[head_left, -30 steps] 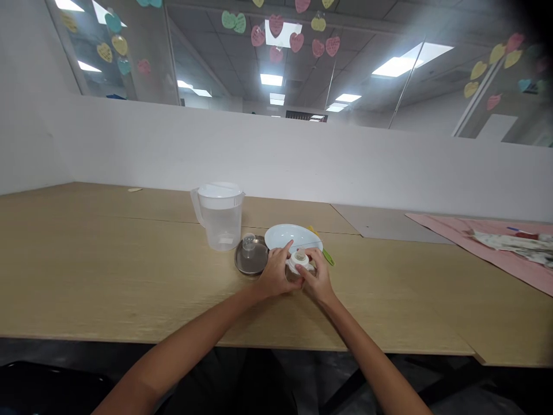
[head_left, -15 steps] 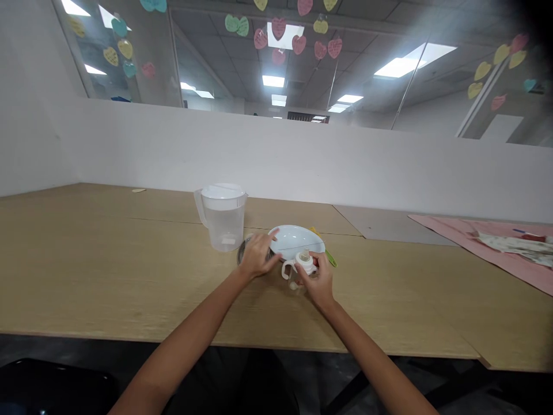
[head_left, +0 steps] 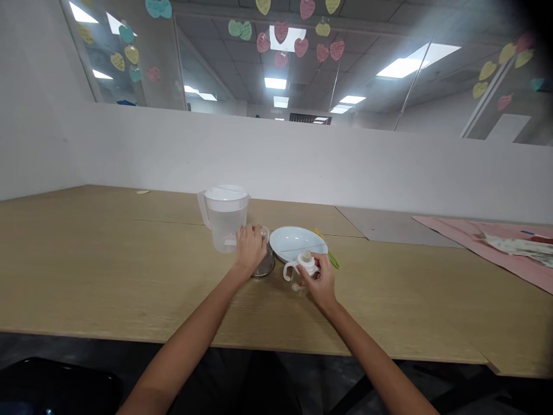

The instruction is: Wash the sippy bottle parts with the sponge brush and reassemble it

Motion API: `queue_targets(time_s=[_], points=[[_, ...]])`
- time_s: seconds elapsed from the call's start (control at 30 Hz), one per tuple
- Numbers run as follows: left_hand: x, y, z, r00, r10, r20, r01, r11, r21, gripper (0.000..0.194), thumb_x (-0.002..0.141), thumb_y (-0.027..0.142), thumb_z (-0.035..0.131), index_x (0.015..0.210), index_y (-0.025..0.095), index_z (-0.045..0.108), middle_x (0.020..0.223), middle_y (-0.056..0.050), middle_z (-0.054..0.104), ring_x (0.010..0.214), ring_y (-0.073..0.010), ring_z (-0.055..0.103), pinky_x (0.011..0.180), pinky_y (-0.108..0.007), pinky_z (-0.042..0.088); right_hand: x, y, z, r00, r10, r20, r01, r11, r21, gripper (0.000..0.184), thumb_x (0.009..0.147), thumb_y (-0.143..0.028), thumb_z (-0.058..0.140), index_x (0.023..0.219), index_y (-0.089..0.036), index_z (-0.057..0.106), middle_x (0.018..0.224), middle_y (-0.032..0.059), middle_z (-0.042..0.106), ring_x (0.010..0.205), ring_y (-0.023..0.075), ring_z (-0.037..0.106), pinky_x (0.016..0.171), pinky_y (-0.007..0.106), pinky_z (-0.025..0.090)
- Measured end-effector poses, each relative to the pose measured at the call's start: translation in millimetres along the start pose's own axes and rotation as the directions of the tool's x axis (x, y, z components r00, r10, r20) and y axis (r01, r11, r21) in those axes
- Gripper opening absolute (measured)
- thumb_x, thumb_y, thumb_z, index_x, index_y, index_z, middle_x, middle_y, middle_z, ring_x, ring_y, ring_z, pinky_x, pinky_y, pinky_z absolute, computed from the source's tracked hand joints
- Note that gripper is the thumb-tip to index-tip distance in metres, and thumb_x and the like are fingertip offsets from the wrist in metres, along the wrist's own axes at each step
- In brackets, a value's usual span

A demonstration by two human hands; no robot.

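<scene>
My right hand (head_left: pixel 323 281) is closed round a clear baby bottle (head_left: pixel 298 283) with a white collar, side handles and a bare teat on top. The bottle stands upright at the near edge of a white oval plate (head_left: pixel 291 237). Over a metal dish (head_left: pixel 264 266), my left hand (head_left: pixel 250 249) has its fingers curled round a small clear cap (head_left: pixel 265 233), partly hidden by the fingers. Just behind the left hand is a clear plastic pitcher (head_left: pixel 222 222) with a white lid. A green-handled utensil (head_left: pixel 333 260) pokes out from behind the plate.
A wooden table (head_left: pixel 129 276) runs along a white wall (head_left: pixel 302 167) with windows above. To the far right lies a pink cloth (head_left: pixel 449 230) with patterned fabric on it. A grey sheet (head_left: pixel 389 226) covers part of the back, and a small flat piece (head_left: pixel 143 192) lies back left.
My left hand has moved left from the plate's edge to the metal dish, its spread fingers now curled at the clear cap. My right hand stays on the baby bottle. The view has shifted slightly.
</scene>
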State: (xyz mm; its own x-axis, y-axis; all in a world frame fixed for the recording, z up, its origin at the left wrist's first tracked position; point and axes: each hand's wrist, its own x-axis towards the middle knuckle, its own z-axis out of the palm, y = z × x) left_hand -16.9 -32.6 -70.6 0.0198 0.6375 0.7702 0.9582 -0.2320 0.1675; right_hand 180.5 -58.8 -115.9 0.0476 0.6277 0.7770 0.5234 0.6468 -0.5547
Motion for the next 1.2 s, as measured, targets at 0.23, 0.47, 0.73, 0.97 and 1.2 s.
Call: queue_targets(time_s=[0.23,0.47,0.73,0.97,1.2], points=[[-20.6,48.5,-9.3,0.963,0.167,-0.213,-0.261,0.78,-0.569,0.039,0.081,0.03,0.047,0.118,0.018,0.04,0.109,-0.011,0.046,0.104,-0.0204,0.046,0.089,-0.035,0.041,-4.8,4.2,2.0,0.996,0.086,-0.027,-0.085,0.996,0.03,0.05,0.068,-0.039,0.061,0.11,-0.018,0.043,0.072,-0.0013,0.045,0.062,0.0135,0.046,0.052,0.026,0.04],[-29.6,58.9,-6.7,0.986,-0.003,-0.167,-0.117,0.706,-0.699,0.038,0.084,0.031,0.043,0.12,0.021,0.041,0.115,-0.01,0.044,0.106,-0.0194,0.048,0.087,-0.033,0.045,-4.8,5.6,4.8,0.995,0.091,0.032,-0.092,0.995,0.031,0.054,0.068,-0.038,0.061,0.114,-0.019,0.04,0.075,-0.0009,0.044,0.063,0.0133,0.047,0.052,0.026,0.041],[-33.6,62.9,-5.8,0.953,0.301,0.04,-0.156,0.599,-0.785,0.041,0.086,0.029,0.041,0.125,0.018,0.04,0.123,-0.01,0.049,0.113,-0.0198,0.045,0.097,-0.034,0.036,-5.9,5.4,1.6,0.999,0.024,0.028,-0.023,0.999,-0.04,0.059,0.073,-0.038,0.055,0.126,-0.019,0.033,0.101,0.009,0.051,0.078,0.0183,0.055,0.058,0.03,0.047],[-41.4,61.3,0.8,0.958,0.216,0.19,0.028,0.586,-0.81,0.043,0.086,0.033,0.039,0.126,0.018,0.038,0.12,-0.006,0.054,0.1,-0.0171,0.054,0.09,-0.029,0.041,-7.3,7.2,3.1,0.999,-0.034,0.03,0.033,0.999,0.041,0.051,0.076,-0.036,0.053,0.123,-0.023,0.039,0.114,0.0098,0.05,0.096,0.0212,0.054,0.067,0.031,0.049],[-38.1,63.7,3.3,0.964,0.198,0.18,0.026,0.598,-0.801,0.041,0.086,0.035,0.038,0.123,0.018,0.044,0.12,-0.006,0.054,0.103,-0.0178,0.053,0.091,-0.029,0.039,-8.0,10.7,5.5,0.994,0.09,0.058,-0.096,0.989,0.112,0.052,0.074,-0.038,0.056,0.12,-0.022,0.04,0.115,0.0097,0.051,0.086,0.0182,0.057,0.06,0.028,0.048]])
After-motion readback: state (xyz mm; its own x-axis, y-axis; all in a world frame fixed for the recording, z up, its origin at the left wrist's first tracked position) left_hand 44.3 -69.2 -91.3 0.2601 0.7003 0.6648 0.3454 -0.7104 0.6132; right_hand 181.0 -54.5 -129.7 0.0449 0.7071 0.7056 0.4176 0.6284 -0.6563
